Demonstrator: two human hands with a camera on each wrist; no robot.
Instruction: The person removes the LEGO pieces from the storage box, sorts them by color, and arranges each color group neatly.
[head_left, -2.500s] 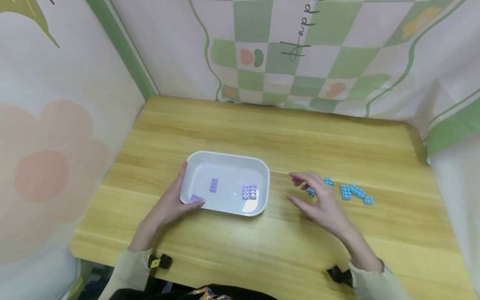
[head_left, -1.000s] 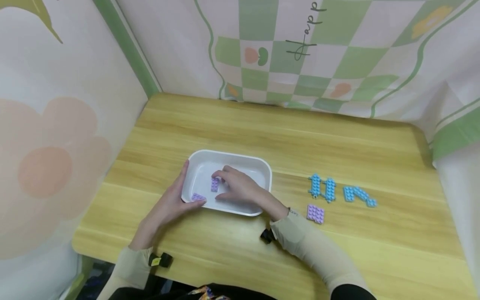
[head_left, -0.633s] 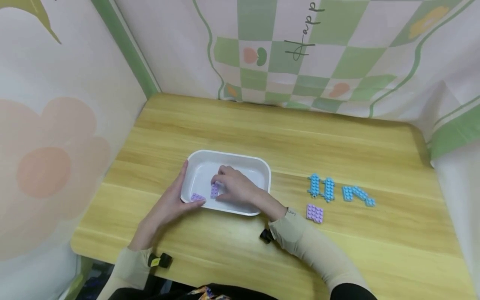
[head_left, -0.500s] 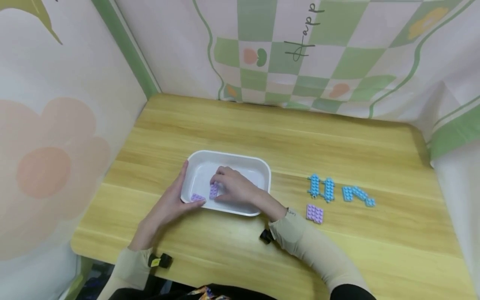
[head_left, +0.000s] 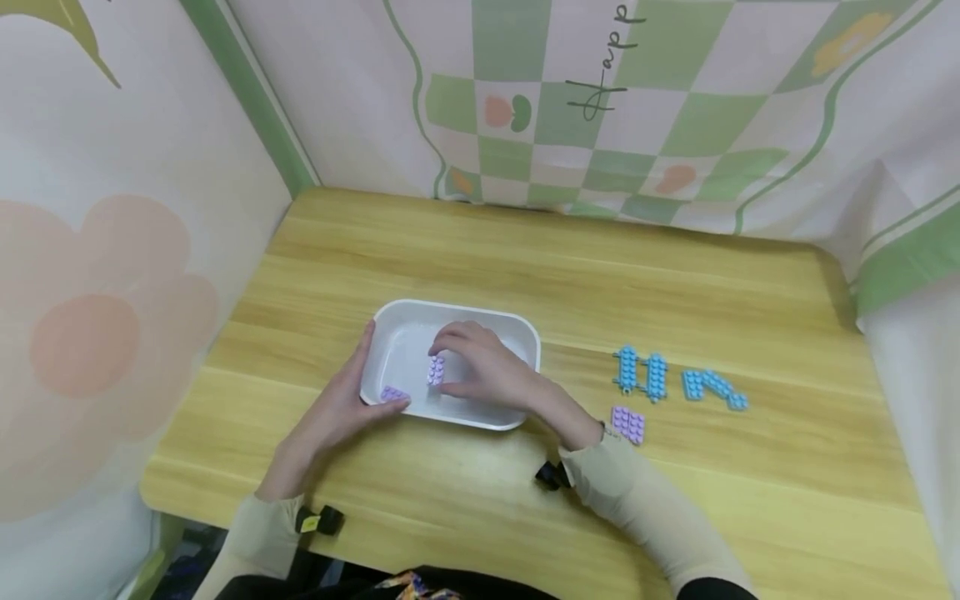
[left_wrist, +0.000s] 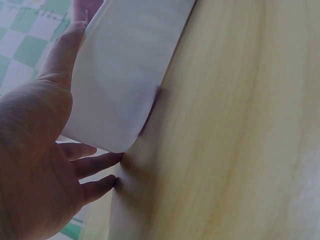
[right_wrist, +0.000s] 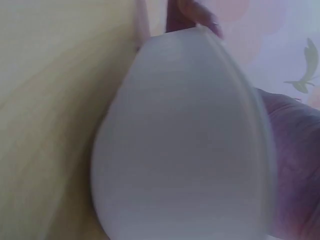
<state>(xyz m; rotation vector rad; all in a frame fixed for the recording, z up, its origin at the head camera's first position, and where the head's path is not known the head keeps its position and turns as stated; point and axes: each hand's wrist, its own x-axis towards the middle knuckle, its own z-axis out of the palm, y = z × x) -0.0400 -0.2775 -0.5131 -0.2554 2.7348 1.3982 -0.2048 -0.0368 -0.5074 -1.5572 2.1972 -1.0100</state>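
Observation:
My left hand (head_left: 341, 396) grips the left end of a white tray (head_left: 532, 346), thumb over the near rim. In the left wrist view, the left hand (left_wrist: 45, 145) lies along the tray's outer wall (left_wrist: 117, 70). Inside the tray, my right hand (head_left: 487, 367) pinches a lavender building brick (head_left: 436, 370) between fingers and thumb. Another lavender brick (head_left: 393, 393) lies in the near left corner, beside the left thumb. The right wrist view is mostly filled by the tray's wall (right_wrist: 185, 140), which hides the right fingertips.
To the right on the wooden table (head_left: 465, 250) lie two lavender bricks (head_left: 627, 425) side by side. Behind them are two blue pieces with side pegs (head_left: 641, 373) and several blue bricks (head_left: 712, 387). A patterned curtain (head_left: 570, 100) hangs at the back edge.
The two lavender bricks have gone from the tray to the table at right. My right hand has come back into the tray, and the pinched brick has shifted slightly right and away with it.

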